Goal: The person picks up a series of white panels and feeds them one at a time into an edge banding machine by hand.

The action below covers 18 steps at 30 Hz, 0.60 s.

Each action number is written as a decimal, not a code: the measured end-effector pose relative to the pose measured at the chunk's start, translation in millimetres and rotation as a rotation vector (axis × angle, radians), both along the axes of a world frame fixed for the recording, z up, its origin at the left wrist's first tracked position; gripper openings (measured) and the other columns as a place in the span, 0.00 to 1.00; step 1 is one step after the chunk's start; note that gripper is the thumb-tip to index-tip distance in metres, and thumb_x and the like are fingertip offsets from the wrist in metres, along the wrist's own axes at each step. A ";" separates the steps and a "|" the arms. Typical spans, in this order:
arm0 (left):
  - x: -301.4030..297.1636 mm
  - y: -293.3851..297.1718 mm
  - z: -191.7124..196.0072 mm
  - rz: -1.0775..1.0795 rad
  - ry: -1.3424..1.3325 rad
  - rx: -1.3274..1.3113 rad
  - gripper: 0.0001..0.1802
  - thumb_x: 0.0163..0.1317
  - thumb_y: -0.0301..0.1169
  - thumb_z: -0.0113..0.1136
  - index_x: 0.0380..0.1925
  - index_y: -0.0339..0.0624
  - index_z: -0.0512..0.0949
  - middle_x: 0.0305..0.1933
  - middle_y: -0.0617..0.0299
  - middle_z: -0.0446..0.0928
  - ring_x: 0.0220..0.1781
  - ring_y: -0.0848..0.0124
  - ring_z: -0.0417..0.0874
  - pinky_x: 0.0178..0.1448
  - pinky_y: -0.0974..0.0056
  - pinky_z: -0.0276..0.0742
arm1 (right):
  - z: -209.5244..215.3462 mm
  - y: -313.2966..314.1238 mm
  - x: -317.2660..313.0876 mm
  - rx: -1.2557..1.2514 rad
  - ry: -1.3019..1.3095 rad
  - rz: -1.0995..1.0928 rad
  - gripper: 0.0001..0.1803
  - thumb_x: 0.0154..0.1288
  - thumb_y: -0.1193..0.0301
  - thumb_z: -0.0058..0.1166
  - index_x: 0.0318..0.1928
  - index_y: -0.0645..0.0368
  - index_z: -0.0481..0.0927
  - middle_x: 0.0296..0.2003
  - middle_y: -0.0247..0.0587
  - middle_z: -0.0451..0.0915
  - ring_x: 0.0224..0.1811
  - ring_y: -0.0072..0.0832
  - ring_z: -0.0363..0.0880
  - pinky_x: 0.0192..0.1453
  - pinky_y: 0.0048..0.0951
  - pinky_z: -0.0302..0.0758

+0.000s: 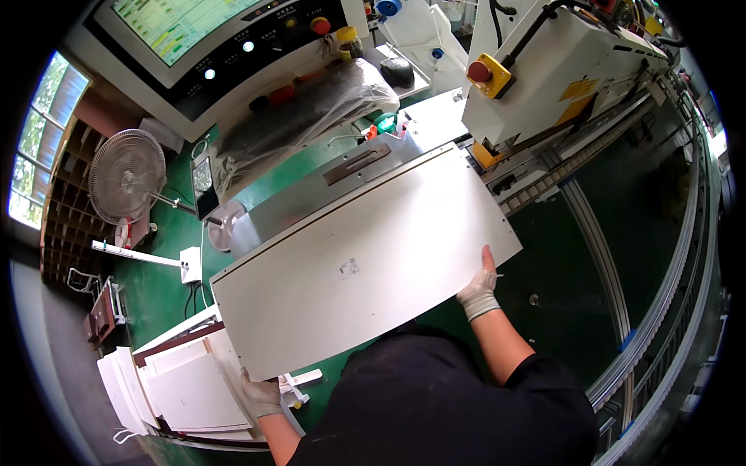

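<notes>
A large white rectangular panel (311,311) spans the space in front of me, tilted so its right end sits farther away. Small holes dot its surface and edges, and a small printed label (350,267) is stuck near its middle. My left hand (262,394), in a pale glove, grips the near left corner. At the near right corner my gloved right hand (479,287) holds the edge, thumb on top and the other fingers hidden beneath. The panel's far edge lies along a grey metal machine bed (287,213); whether it rests on it I cannot tell.
Beyond stands a control console (233,62) with a screen and a plastic-covered keyboard area (311,116). A white machine head with a red stop button (479,71) is at right, beside rails (598,256). Left are a fan (127,175) and stacked white panels (194,388).
</notes>
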State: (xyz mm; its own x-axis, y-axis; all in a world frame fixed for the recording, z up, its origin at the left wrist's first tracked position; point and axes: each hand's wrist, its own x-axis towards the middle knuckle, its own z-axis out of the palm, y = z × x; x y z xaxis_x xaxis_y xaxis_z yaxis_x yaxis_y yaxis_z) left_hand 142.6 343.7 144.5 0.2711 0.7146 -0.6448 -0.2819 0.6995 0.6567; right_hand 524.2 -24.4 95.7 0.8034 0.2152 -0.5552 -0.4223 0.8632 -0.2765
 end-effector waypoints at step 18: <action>90.9 -138.3 -0.2 -0.644 -0.003 -0.038 0.28 0.73 0.43 0.47 0.68 0.43 0.59 0.71 0.53 0.61 0.72 0.58 0.63 0.74 0.48 0.58 | -41.2 -189.9 154.0 -0.375 -0.131 -0.311 0.25 0.70 0.62 0.48 0.62 0.61 0.71 0.58 0.46 0.76 0.60 0.43 0.74 0.65 0.46 0.70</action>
